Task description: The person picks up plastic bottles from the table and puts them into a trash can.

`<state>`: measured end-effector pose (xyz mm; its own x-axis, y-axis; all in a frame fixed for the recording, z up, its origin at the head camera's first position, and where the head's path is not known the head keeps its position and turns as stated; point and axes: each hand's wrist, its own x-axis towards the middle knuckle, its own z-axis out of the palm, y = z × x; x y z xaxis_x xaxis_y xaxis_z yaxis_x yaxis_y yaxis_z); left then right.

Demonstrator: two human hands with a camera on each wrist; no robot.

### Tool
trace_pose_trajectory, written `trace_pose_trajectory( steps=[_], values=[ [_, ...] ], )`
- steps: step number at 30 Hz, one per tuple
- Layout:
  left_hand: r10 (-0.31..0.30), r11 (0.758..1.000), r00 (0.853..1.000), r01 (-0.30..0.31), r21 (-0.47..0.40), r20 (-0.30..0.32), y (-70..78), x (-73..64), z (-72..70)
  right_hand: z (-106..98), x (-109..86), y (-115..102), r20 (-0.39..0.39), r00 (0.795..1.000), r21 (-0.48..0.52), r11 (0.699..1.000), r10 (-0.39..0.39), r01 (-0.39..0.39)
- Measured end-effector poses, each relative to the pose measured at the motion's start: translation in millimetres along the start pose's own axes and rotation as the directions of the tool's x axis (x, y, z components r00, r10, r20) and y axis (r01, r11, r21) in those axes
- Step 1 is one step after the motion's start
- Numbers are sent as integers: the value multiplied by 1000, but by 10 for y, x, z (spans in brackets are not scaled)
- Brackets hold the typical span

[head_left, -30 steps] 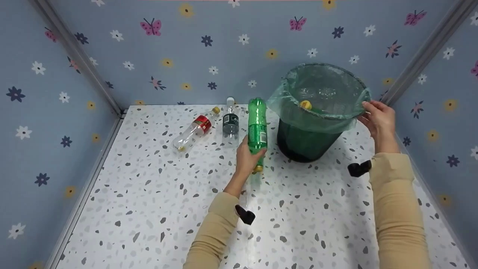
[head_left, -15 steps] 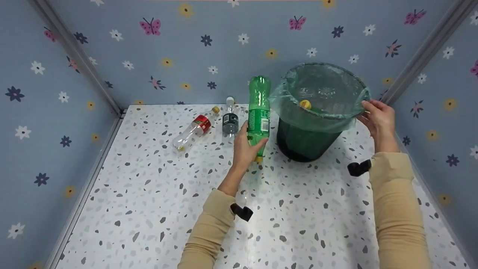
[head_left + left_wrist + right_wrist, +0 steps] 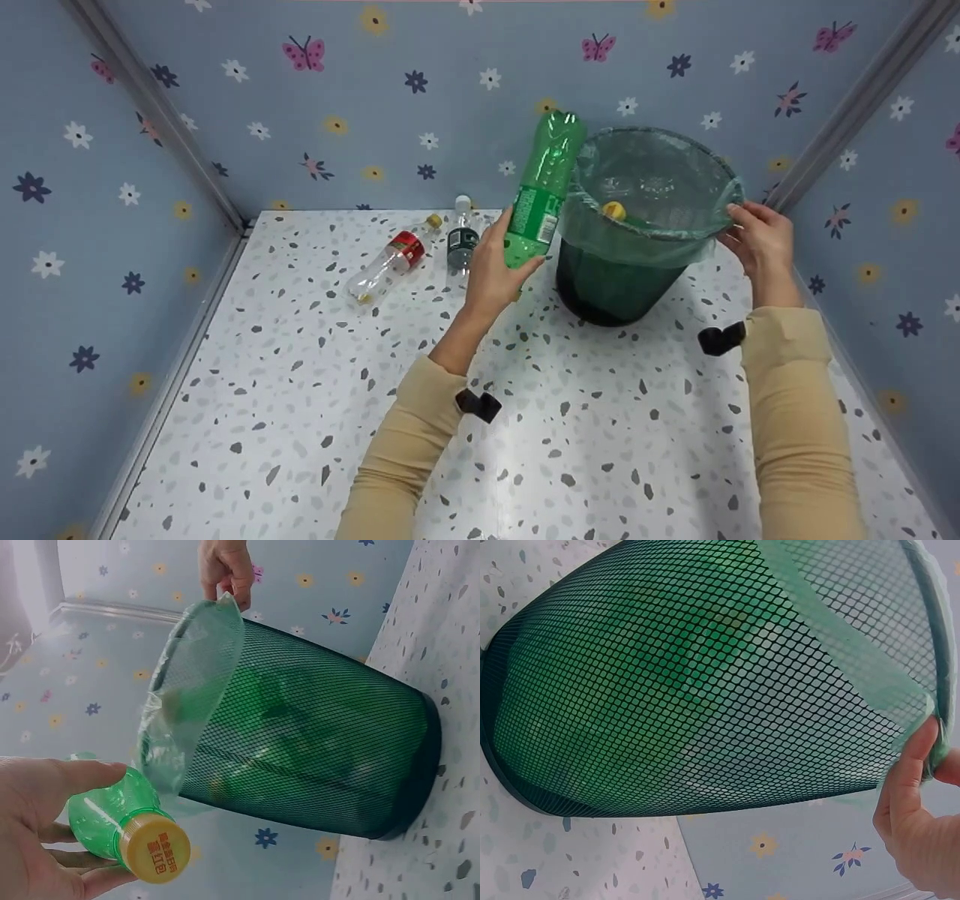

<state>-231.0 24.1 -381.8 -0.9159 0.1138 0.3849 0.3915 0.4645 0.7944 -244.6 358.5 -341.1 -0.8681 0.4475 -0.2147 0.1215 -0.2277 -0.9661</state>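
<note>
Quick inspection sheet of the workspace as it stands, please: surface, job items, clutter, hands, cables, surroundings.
Surface: speckled white tabletop.
Job's things: green bottle held off the table, tilted, base toward the bin rim, yellow cap at the hand end. Mesh bin stands upright with a green liner; a yellow-capped bottle lies inside.
Clutter: red-label bottle and dark-label bottle lying left of the bin.
Hands: left hand grips the green bottle; right hand pinches the liner at the rim.
Cables: nothing seen.
Surroundings: blue walls with flowers and butterflies.
</note>
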Motion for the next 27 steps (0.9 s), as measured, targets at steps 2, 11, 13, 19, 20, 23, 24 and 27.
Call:
trace_pose_trajectory(
  steps=[2, 11, 13, 19, 20, 23, 24, 27],
  values=[
    [12, 999, 1000, -12, 38, 16, 59, 51, -18, -2, -2, 2, -1, 1000, 1, 1000, 1, -1],
    [18, 965, 991, -52, 257, 130, 382, 346, -61, -6, 0, -1, 5, 1000, 6, 1000, 10, -10],
    [24, 953, 987, -69, 294, 156, 439, 408, -57, -5, -3, -4, 4, 1000, 6, 1000, 11, -11],
    [10, 911, 972, -105, 398, 235, 573, 594, -6, -3, -6, -15, -4, 1000, 0, 1000, 25, -25],
    [6, 901, 968, -114, 419, 249, 597, 619, 9, -3, -6, -16, -5, 1000, 0, 1000, 27, -27],
    [-5, 858, 954, -149, 491, 298, 675, 686, 62, 2, -11, -17, -5, 1000, 2, 1000, 19, -19],
    [-9, 843, 950, -162, 514, 313, 705, 707, 82, 4, -10, -16, -5, 1000, 5, 1000, 13, -13],
    [-36, 788, 932, -195, 584, 359, 804, 771, 142, 11, -7, -12, -1, 1000, 2, 1000, 0, 0]
  ],
)
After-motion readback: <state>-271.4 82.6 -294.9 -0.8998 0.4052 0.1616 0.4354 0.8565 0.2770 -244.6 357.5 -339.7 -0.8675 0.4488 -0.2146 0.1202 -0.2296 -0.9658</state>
